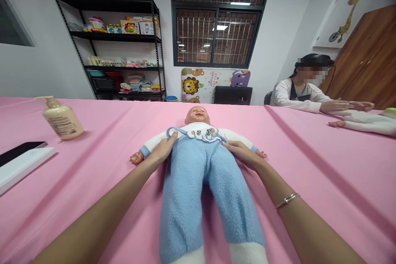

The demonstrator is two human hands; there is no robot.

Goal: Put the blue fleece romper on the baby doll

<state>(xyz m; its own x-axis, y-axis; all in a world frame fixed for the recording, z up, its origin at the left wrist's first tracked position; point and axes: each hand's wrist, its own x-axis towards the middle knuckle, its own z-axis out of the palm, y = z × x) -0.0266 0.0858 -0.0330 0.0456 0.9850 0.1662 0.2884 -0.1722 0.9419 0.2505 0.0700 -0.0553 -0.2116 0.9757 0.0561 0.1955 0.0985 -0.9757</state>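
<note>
A baby doll (198, 117) lies on its back on the pink table cover (117, 132), head away from me. It wears a white top and fluffy blue trousers (201, 181) with a bib strap. My left hand (162, 150) grips the trousers' waist at the doll's right side, thumb up on the blue strap. My right hand (243, 153) holds the waist on the other side, fingers closed on the fabric. A thin bracelet (287, 199) sits on my right wrist.
A tan pump bottle (62, 120) stands at the left. A dark phone (18, 150) and a white flat box (21, 167) lie at the left edge. Another person (305, 90) sits at the far right with a second doll (361, 123). Black shelves (120, 45) stand behind.
</note>
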